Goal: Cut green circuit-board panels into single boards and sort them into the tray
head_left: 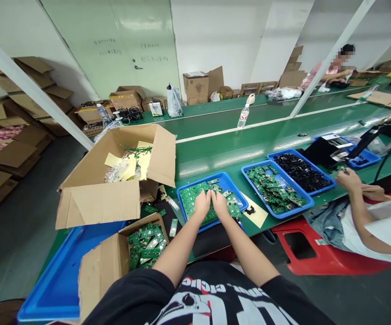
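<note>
In the head view, at lower centre, the left hand [202, 204] and right hand [220, 203] press close together, fingers [205, 197] curled down onto green circuit boards [192, 197] heaped in a blue plastic tray [224, 178]; whether they grip, I cannot tell.

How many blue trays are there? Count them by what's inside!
Blue trays with green circuit boards: 2
Blue trays with dark parts: 2
Big blue tray partly under a cardboard box: 1
Total: 5
</note>
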Motion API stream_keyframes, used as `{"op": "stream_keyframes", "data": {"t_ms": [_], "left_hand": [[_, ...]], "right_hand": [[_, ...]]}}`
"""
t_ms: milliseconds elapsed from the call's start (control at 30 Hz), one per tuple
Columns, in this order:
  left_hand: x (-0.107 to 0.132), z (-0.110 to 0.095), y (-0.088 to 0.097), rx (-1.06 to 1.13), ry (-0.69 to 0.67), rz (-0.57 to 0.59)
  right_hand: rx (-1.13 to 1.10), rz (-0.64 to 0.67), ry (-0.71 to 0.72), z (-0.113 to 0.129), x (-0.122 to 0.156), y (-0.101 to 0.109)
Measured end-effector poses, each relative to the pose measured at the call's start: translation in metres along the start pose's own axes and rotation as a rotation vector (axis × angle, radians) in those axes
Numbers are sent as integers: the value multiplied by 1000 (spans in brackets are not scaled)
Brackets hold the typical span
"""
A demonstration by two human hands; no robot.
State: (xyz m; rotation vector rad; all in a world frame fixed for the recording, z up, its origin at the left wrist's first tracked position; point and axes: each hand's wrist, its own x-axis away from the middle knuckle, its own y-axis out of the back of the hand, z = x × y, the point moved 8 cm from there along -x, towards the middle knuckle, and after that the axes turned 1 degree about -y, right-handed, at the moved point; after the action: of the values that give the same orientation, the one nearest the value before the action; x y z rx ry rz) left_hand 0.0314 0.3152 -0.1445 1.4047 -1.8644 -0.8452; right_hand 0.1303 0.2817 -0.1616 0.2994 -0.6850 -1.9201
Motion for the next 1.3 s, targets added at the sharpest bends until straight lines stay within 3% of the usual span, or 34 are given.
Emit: {"op": "stream_keyframes", "data": {"t_ms": [267, 500, 767, 933, 1133, 1300], "left_hand": [[-1, 7, -8, -64, 88, 47], [1, 9, -17, -90, 119, 80], [-16, 19, -17, -103, 122, 151], [-33, 13, -26, -104, 69, 231], [-51, -3, -40, -111, 17, 267], [-57, -15, -55, -100, 24, 289]], "right_hand": [[151, 44, -103, -8, -1, -7], [157, 64, -152, -15, -1, -12], [83, 74, -186, -45, -33, 12], [84, 85, -208, -60, -52, 31], [221, -11, -387, -110, -12, 65], [174, 11, -394, -126, 13, 54]]}}
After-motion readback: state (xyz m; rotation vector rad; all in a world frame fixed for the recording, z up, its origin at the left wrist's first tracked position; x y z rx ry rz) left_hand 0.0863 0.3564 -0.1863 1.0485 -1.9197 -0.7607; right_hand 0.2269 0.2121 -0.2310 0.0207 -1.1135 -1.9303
